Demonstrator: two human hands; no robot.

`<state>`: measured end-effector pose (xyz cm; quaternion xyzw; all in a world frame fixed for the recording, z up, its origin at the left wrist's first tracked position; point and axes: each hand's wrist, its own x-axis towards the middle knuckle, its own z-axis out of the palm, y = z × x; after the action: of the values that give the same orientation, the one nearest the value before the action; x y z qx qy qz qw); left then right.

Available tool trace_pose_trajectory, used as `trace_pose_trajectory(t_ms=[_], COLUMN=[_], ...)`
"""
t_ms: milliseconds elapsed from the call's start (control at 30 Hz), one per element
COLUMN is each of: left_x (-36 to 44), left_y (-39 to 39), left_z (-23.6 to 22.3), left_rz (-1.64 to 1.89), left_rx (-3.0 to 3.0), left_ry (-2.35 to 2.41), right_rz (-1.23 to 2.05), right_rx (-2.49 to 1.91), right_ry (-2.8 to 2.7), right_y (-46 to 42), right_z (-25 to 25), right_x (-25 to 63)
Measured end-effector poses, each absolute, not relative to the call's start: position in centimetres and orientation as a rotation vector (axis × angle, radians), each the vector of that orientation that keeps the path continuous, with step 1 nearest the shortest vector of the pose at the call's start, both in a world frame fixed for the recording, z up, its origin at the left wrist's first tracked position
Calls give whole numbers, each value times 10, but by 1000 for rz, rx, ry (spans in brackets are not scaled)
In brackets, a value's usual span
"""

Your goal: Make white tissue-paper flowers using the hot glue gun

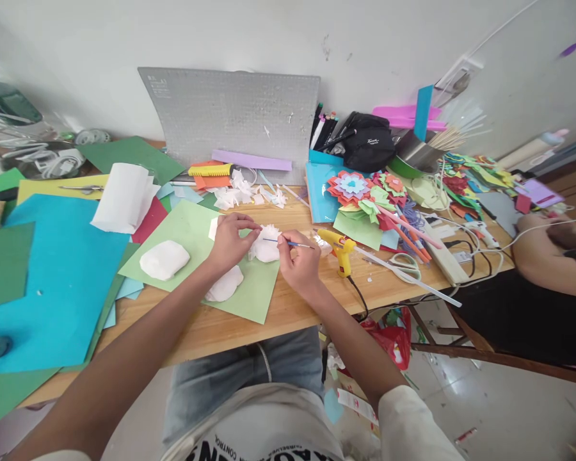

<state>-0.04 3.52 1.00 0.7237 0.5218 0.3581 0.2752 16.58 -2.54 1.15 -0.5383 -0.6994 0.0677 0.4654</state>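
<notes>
On a light green sheet lie several white paper pieces, among them a rounded one at the left and another close to my left forearm. A ruffled white paper piece sits near the sheet's right edge. My left hand has its thumb and fingers pinched at the left side of that ruffled piece. With my right hand I grip a thin blue stick, whose end reaches over the ruffled paper. What kind of stick it is, I cannot make out.
Right of my hand lies a yellow glue gun with a long glue stick, and scissors beyond it. Paper flowers rest on a blue pad. A grey cutting mat leans on the wall. Another person's arm is at far right.
</notes>
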Motion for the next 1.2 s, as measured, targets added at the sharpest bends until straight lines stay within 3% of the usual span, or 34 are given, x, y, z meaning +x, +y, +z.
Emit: trace_pose_trajectory(t_ms=[367,767,1200], left_x=[-5,2,5], left_y=[33,34,36], left_z=[12,-5,-8], left_rz=[1051,957,910], left_rx=[1964,2361,2348], left_ry=[1423,1356,1416], right_rz=[140,146,125], right_rx=[-1309,-1421,-1596], right_ry=[-1724,-1779,-2092], right_y=[-25,-22,-12], right_z=[10,11,39], right_x=[165,166,165])
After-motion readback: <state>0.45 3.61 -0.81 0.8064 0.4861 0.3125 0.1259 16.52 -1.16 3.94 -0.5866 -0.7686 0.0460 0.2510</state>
